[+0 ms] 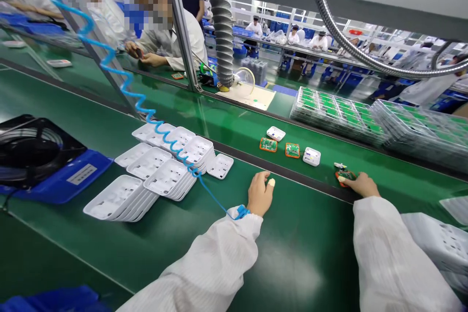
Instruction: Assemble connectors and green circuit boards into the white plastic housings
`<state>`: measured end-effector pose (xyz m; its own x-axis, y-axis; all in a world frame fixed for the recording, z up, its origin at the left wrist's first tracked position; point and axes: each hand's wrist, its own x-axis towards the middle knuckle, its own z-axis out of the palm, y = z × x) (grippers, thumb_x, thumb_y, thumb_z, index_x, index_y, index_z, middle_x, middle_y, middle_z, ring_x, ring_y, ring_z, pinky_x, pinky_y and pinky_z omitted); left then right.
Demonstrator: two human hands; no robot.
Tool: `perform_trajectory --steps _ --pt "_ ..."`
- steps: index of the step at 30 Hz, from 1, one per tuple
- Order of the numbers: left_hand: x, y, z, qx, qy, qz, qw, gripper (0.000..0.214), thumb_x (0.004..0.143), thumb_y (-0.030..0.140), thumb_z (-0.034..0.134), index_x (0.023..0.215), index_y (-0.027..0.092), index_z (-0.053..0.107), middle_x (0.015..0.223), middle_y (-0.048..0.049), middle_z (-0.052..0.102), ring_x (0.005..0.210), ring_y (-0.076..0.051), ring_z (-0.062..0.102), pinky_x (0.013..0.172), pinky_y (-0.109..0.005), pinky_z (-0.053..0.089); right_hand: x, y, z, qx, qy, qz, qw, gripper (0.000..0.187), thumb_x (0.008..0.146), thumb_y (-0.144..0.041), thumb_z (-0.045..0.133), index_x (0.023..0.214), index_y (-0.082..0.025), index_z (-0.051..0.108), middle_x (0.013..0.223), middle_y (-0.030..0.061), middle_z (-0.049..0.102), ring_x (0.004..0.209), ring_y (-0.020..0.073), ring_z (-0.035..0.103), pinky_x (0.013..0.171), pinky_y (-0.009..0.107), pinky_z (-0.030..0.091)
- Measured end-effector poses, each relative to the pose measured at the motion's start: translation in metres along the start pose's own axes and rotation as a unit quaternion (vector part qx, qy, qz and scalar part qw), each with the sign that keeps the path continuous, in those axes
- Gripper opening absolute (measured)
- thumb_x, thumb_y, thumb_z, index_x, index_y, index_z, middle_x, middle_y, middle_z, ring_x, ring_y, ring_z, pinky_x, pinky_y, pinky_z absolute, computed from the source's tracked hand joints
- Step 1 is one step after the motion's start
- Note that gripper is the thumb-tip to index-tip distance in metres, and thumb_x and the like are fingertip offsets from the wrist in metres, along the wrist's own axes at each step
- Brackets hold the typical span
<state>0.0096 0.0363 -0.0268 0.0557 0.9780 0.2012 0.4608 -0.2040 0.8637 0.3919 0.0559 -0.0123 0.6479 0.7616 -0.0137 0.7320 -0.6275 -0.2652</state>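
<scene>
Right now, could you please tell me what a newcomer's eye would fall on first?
Probably the coiled blue cord, sweeping from the upper left to the cuff behind the left hand. Next come stacked white plastic shells on the green surface, left of that hand. Then the orange-edged circuit board at the right hand.
</scene>
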Motion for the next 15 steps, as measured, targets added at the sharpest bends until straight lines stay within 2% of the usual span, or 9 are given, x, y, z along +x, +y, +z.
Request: perform_trajectory --steps 3,5,7,9,12,14,15 --pt "0.0 -0.001 -0.001 0.011 -0.006 0.006 1.0 0.021 0.083 0.024 0.043 0.101 0.019 0.051 0.101 -0.0056 0.057 0.093 -0.017 0.054 0.084 -0.033 0.042 -0.006 -0.023 -0.005 0.029 -0.074 -0.015 0.997 0.059 0.055 -0.058 0.067 0.088 -0.01 0.06 0.085 0.0189 0.063 0.08 0.031 0.059 0.063 0.037 0.043" --pt "0.0 -0.001 -0.001 0.018 -0.012 0.012 1.0 0.021 0.083 0.025 0.043 0.101 0.019 0.052 0.1 -0.0055 0.058 0.093 -0.017 0.054 0.084 -0.032 0.042 -0.022 -0.04 -0.007 0.123 -0.099 -0.031 0.987 0.053 0.061 -0.056 0.064 0.088 -0.011 0.06 0.08 0.0149 0.064 0.073 0.0263 0.06 0.059 0.034 0.043" --pt "-0.001 0.0 -0.002 0.026 -0.021 0.021 0.999 0.02 0.083 0.024 0.042 0.099 0.018 0.053 0.098 -0.0054 0.058 0.093 -0.017 0.053 0.084 -0.032 0.042 -0.05 -0.053 -0.006 0.232 -0.124 -0.048 0.964 0.05 0.065 -0.054 0.06 0.092 -0.012 0.058 0.08 0.0118 0.064 0.068 0.0216 0.059 0.054 0.03 0.042" --pt "-0.001 0.001 -0.002 0.04 -0.037 0.031 0.998 0.018 0.082 0.023 0.043 0.096 0.019 0.055 0.098 -0.0052 0.059 0.094 -0.018 0.052 0.085 -0.033 0.041 -0.09 -0.061 -0.001 0.275 -0.164 -0.076 0.944 0.048 0.067 -0.054 0.059 0.094 -0.014 0.055 0.079 0.0085 0.064 0.064 0.0183 0.058 0.05 0.027 0.041" --pt "-0.003 0.003 -0.003 0.07 -0.06 0.042 0.995 0.018 0.08 0.021 0.045 0.093 0.02 0.057 0.098 -0.0045 0.06 0.095 -0.019 0.05 0.086 -0.034 0.039 -0.156 -0.064 0.008 0.246 -0.205 -0.181 0.93 0.038 0.069 -0.05 0.058 0.09 -0.018 0.055 0.076 0.0032 0.064 0.063 0.0163 0.057 0.052 0.026 0.04" --pt "-0.004 0.004 -0.003 0.08 -0.072 0.043 0.993 0.018 0.079 0.02 0.046 0.093 0.021 0.057 0.098 -0.0041 0.059 0.096 -0.019 0.049 0.087 -0.035 0.038 -0.19 -0.063 0.011 0.168 -0.183 -0.243 0.938 0.03 0.072 -0.047 0.057 0.086 -0.021 0.055 0.067 -0.0003 0.061 0.06 0.016 0.055 0.053 0.027 0.038" --pt "-0.004 0.005 -0.004 0.081 -0.076 0.042 0.993 0.018 0.078 0.019 0.046 0.093 0.021 0.057 0.098 -0.004 0.059 0.096 -0.019 0.049 0.086 -0.034 0.038 -0.201 -0.063 0.012 0.137 -0.152 -0.265 0.942 0.025 0.075 -0.046 0.054 0.083 -0.022 0.055 0.065 -0.0008 0.06 0.058 0.0157 0.054 0.054 0.027 0.038"
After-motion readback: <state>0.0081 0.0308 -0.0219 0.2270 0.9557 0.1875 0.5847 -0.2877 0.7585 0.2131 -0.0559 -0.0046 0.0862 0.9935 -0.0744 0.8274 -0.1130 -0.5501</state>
